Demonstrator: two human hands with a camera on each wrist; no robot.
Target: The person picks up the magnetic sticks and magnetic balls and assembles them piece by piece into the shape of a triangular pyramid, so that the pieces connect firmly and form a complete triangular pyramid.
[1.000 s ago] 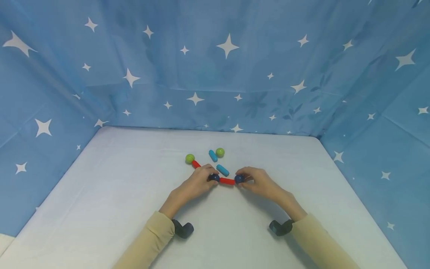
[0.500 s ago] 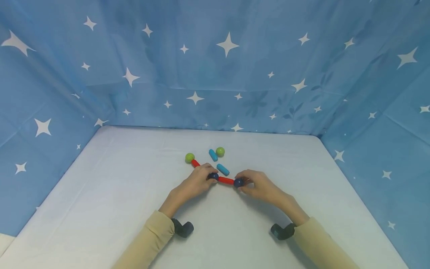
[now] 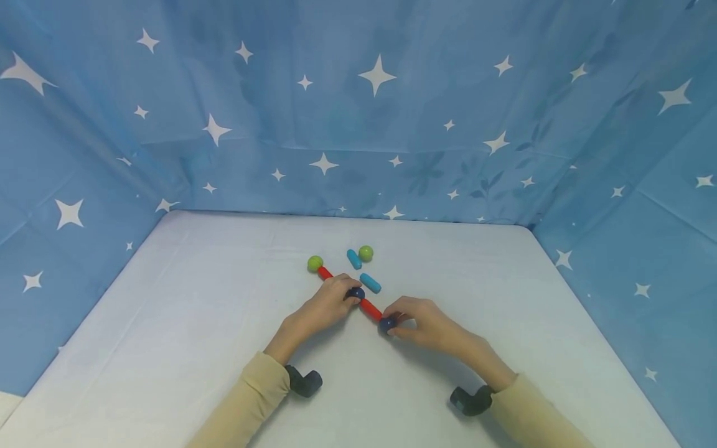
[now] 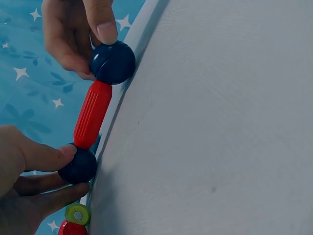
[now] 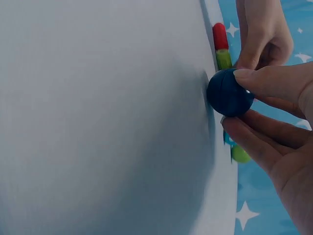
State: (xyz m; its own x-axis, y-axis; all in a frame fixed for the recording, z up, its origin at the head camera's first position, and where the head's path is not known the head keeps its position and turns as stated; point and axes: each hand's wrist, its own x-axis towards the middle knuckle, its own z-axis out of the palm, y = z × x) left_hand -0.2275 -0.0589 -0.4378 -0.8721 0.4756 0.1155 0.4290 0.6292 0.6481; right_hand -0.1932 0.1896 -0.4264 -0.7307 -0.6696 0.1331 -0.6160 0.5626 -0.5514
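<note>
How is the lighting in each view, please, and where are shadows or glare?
Head view: bright, soft shadows near the left hand and right hand; left wrist view: dimmer, small glint on the upper dark blue glossy ball; right wrist view: dim, broad shadow across the white tabletop.

Tabletop (image 3: 376,392) between the sleeves (image 3: 246,395) allows passage until the nearer red rod (image 3: 371,309) blocks it.
</note>
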